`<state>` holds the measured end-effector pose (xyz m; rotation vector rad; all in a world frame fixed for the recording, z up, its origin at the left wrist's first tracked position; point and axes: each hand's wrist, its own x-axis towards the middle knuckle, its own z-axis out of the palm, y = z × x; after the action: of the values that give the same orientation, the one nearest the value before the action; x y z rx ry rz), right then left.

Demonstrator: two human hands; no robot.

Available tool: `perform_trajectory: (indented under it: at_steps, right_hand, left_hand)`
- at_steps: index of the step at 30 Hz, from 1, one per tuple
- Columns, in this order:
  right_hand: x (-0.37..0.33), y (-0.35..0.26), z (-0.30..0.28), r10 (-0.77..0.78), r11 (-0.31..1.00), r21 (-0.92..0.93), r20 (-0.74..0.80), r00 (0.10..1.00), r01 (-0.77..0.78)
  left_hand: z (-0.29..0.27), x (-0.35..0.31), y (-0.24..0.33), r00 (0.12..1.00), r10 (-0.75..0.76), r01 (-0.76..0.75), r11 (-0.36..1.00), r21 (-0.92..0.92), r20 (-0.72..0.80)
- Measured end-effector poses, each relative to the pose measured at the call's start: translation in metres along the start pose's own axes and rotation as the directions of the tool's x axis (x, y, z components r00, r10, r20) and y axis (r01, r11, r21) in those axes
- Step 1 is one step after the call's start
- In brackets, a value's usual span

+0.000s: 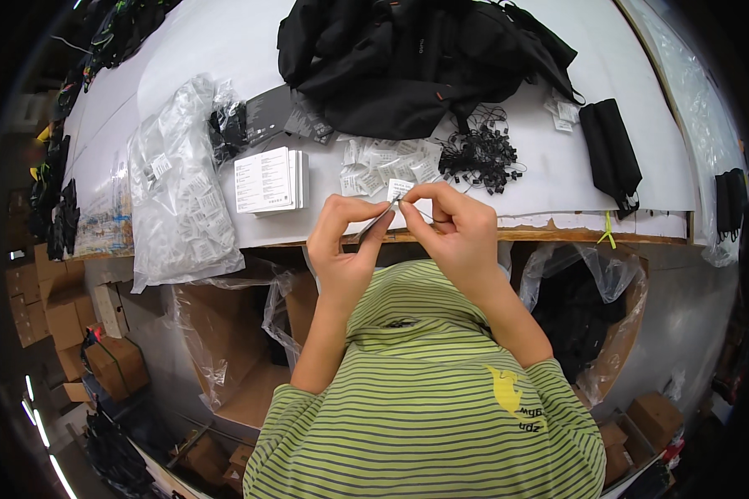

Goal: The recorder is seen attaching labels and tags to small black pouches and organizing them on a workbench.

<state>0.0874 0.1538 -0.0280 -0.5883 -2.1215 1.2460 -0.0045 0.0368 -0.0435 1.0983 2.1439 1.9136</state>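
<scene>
Just over the table's near edge, my left hand (345, 243) and my right hand (456, 230) meet with fingertips pinched together. Between the left thumb and forefinger is a thin dark hang tag (376, 223), seen nearly edge-on. My right hand pinches what looks like a thin dark tag string at its tip. A small white printed packet (400, 188) shows right behind the fingertips; whether it is held cannot be told. Beyond them lie a heap of small clear-wrapped white packets (379, 162) and a tangle of black tag strings (484, 154).
White printed cards (263, 180) stand stacked at left, next to a large clear bag (183, 191) of small packets. A black backpack (416, 62) fills the far middle. A black pouch (611, 154) lies right. Lined cartons (233, 333) stand under the table edge.
</scene>
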Motion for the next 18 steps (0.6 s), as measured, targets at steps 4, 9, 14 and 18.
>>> perform_trajectory:
  at_steps: [4, 9, 14, 18]
  right_hand:
    - [-0.003, 0.0, -0.002, -0.059, 0.998, -0.012, -0.017, 0.998, 0.059]
    - [-0.005, 0.008, -0.01, 0.156, 0.952, 0.25, 0.097, 0.983, -0.176]
    - [-0.007, 0.017, -0.026, 0.203, 0.861, 0.401, 0.296, 0.933, -0.314]
    - [-0.009, 0.024, -0.03, 0.184, 0.87, 0.357, 0.407, 0.895, -0.341]
  left_hand:
    - [0.002, -0.002, 0.002, 0.993, 0.112, -0.113, 0.992, 0.062, 0.02]
    - [-0.002, -0.002, 0.007, 0.983, -0.134, 0.162, 0.954, -0.251, 0.125]
    - [-0.013, 0.004, -0.009, 0.843, -0.244, 0.503, 0.675, -0.54, 0.48]
    - [-0.009, 0.008, -0.007, 0.678, -0.371, 0.66, 0.687, -0.304, 0.634]
